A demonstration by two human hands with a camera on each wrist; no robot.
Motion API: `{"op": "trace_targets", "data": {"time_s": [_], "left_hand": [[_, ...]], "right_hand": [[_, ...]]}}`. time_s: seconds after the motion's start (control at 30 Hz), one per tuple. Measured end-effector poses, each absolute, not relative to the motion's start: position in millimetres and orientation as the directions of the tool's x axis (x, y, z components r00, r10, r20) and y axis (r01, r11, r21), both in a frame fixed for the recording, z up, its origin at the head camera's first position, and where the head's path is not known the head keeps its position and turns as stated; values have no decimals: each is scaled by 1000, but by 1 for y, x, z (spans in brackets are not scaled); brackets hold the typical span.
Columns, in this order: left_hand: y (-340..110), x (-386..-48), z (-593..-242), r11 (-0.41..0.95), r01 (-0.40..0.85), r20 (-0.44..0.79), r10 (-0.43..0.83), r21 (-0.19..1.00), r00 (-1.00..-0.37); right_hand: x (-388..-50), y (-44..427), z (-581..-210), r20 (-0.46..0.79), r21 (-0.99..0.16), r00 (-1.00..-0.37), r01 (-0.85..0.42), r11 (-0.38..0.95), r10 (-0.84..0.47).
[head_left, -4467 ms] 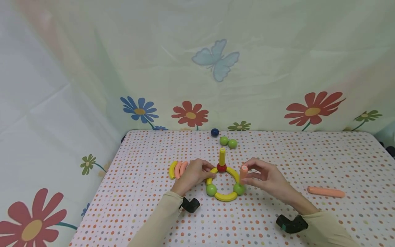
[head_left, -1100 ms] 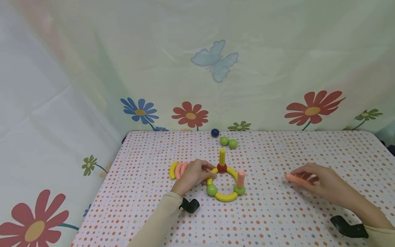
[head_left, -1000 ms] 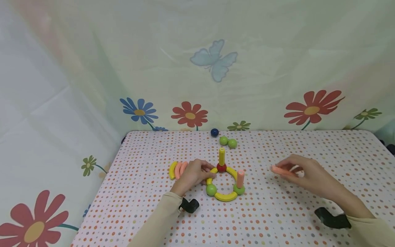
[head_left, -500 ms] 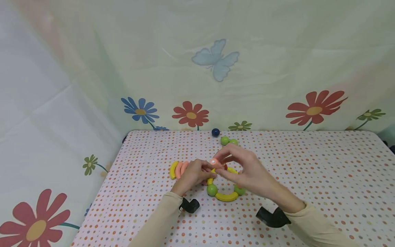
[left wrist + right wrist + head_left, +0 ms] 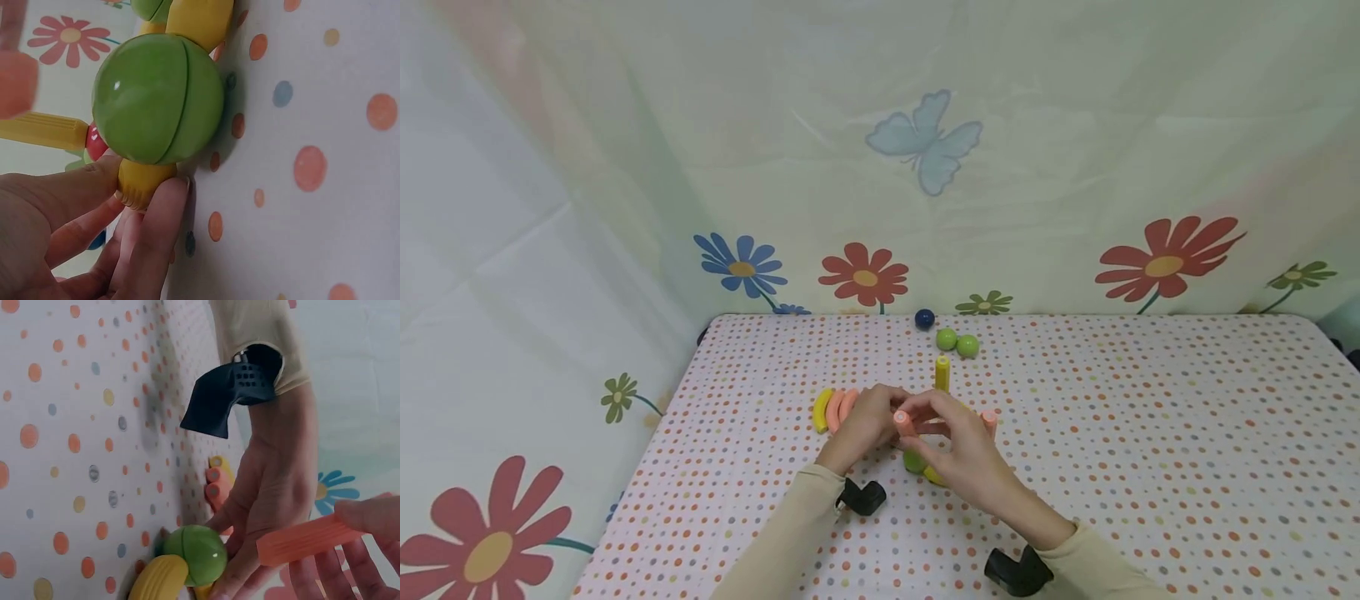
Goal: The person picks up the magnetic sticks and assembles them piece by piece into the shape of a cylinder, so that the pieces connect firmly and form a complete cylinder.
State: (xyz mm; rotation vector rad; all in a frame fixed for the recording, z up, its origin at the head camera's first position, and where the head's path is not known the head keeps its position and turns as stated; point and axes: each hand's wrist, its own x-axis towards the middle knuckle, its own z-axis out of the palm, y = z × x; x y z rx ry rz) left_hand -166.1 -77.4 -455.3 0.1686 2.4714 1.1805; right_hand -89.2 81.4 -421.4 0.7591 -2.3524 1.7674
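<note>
My left hand (image 5: 867, 427) pinches a yellow curved rod (image 5: 142, 182) of a ring lying on the table. Against that rod sits a green ball (image 5: 156, 100), with another yellow curved rod (image 5: 156, 581) on its far side. My right hand (image 5: 961, 450) holds a straight salmon-pink rod (image 5: 306, 540) between thumb and fingers, above the ring's left part and apart from the green ball. From the ring's red ball (image 5: 95, 142) a yellow straight rod (image 5: 942, 372) stands upright. A second pink rod (image 5: 989, 422) shows behind my right hand, which hides much of the ring.
One yellow and two pink curved rods (image 5: 835, 412) lie side by side left of my left hand. Two green balls (image 5: 957, 342) and a dark blue ball (image 5: 924, 319) rest near the table's back edge. A dotted cloth (image 5: 1150, 433) covers the table.
One pink rod now stands on the ring's right green ball. My right hand has picked up the other from the right side and carried it left over the ring. My left hand stays put.
</note>
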Motion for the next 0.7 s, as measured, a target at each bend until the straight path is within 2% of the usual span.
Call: {"op": "trace_targets", "data": {"time_s": [0.13,0.37,0.7], "left_hand": [[-75,-166,-455,629,-91,-318,258,772,-913],[-75,-167,-457,649,-52,-294,270,759,-917],[-78,-167,-458,654,-33,-278,275,756,-921]], "right_hand": [[-90,81,-429,361,-878,-886,-428,213,-291],[-91,80,-439,349,-883,-893,-415,221,-282],[-87,83,-430,340,-869,-889,-422,258,-306]]}}
